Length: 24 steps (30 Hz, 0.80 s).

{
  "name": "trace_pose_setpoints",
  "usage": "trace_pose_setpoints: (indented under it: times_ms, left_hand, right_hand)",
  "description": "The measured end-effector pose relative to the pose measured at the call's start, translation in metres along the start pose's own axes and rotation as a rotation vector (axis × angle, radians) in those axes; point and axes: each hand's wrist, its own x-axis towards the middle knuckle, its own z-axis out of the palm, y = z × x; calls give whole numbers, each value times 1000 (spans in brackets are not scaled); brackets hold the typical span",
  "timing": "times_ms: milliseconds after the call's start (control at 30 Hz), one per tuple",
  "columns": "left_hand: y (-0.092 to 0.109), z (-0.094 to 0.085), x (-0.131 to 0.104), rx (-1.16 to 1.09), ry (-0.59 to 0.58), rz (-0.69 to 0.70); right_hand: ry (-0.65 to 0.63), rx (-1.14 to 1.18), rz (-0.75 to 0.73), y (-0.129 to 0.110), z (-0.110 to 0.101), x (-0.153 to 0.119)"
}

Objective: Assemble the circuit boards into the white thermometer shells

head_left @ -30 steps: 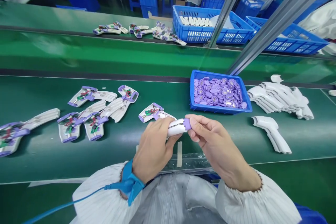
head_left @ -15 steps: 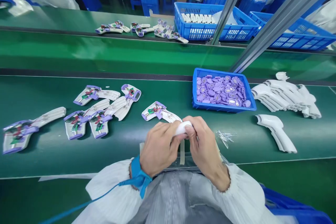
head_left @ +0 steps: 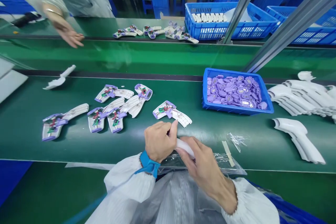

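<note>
- White piece (head_left: 185, 148): rounded, mostly covered by fingers, held just above the near edge of the green worktop (head_left: 78, 150). Its spot is the clock's centre here.
- Right hand (head_left: 204, 164): wrapped over the piece, thumb and fingers grasping it.
- Left hand (head_left: 159, 141): curled like a fist, thumb up, meeting the piece's left end (whether its fingers close round it is hidden, so I cannot tell). A blue strap (head_left: 150, 164) circles that wrist.
- 12 o'clock: one open half (head_left: 165, 110), purple-edged, with red and green parts inside, just beyond the left hand.
- 10 o'clock: a cluster (head_left: 115, 119) of four similar halves, some touching; another half (head_left: 54, 126) lies farther off, between 9 and 10.
- Between 10 and 11, across the divider: a co-worker's hand (head_left: 67, 34), palm up; a loose white shell (head_left: 60, 80) lies below it.
- Between 1 and 2: a blue bin (head_left: 228, 109) of purple caps (head_left: 231, 89).
- 2 o'clock: a row of shells (head_left: 296, 94).
- 3 o'clock: small clear bits (head_left: 237, 140), then a separate shell (head_left: 295, 134).
</note>
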Motion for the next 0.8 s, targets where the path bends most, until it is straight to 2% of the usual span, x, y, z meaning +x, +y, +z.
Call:
trace_pose_setpoints:
  times_ms: [67,100,167,200,267,333,400,433,533,600,700,733,800]
  left_hand:
    - [-3,-13,-6,-128,-58,12]
    - [-5,-18,-10,-220,-37,19]
    - [-7,-23,-18,-356,113,-46]
    - [-8,-21,-19,-373,193,-116]
    - [-11,-14,-17,-330,276,-273]
    - [-14,-4,-8,-271,250,-349]
    - [-17,4,2,-247,215,-329]
    - [-18,6,5,-227,213,-311]
    - [-20,6,8,-126,198,-234]
    - [-25,0,4,-89,157,-168]
    - [-43,-24,-1,-60,-7,-52]
    - [-53,-35,2,-37,-70,-54]
    - [-73,-56,24,-10,-129,-207]
  right_hand:
    - [-9,222,208,1,0,4]
    - [-49,378,346,1,-1,7]
    - [-216,670,578,1,-3,12]
    - [-314,754,625,0,-3,14]
    - [-414,683,544,-4,0,16]
    - [-327,349,327,-7,9,17]
    - [-225,-13,121,-9,18,16]
    - [-212,-146,58,-9,22,16]
    - [-248,-318,-8,-7,26,16]
    - [-245,-336,-25,-8,21,19]
    - [-213,-205,-30,-12,2,28]
    - [-168,-147,-19,-12,-4,34]
    - [-17,-110,10,-10,-14,47]
